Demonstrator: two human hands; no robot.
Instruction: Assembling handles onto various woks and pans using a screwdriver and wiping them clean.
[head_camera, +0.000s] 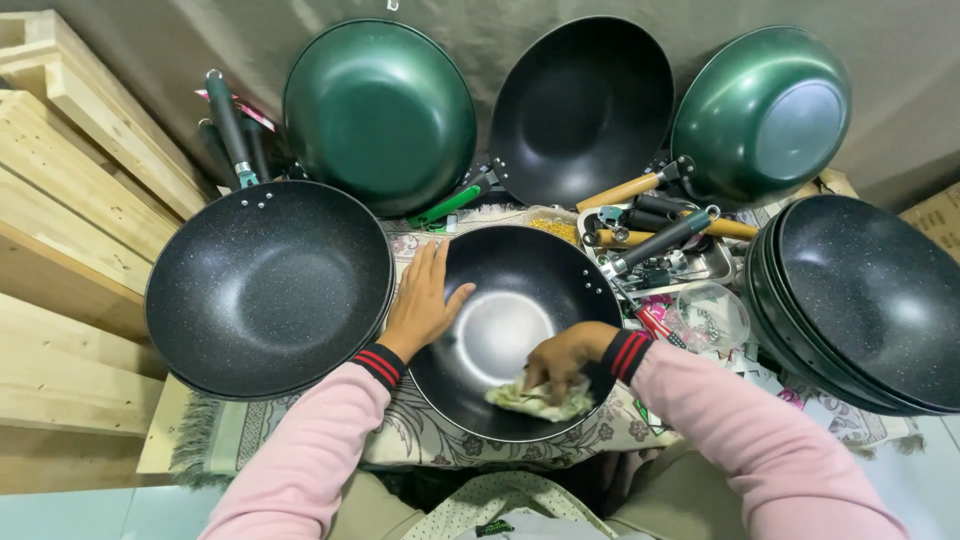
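A patterned cloth with a fringed edge (430, 440) covers the low surface in front of the person, and pale wooden planks (60, 250) lie stacked to the left of it. Round pans ring the work area. A stack of black speckled woks (870, 300) sits at the right, and a single large black speckled wok with a green-and-black handle (268, 285) lies at the left. Three more lean against the grey backdrop behind: a dark green wok (380, 115), a plain black wok (582, 105) and a second dark green wok with a wooden handle (762, 115).

In the middle, directly below the camera, lies the black wok with a shiny bare centre (500, 300). Just behind and right of it a metal tray of loose handles and fittings (690, 262) rests beside a small clear round lid (710, 318).

Both arms wear pink sleeves with black-and-red cuffs and reach forward from the bottom edge. The left hand (422, 300) lies flat and spread on the central wok's left rim, palm down, thumb inside the bowl, gripping nothing. The right hand (562, 358) bends at the wrist into the bowl, fingers curled down and pressing on a crumpled pale yellowish cloth (540, 400) against the wok's near inner wall.
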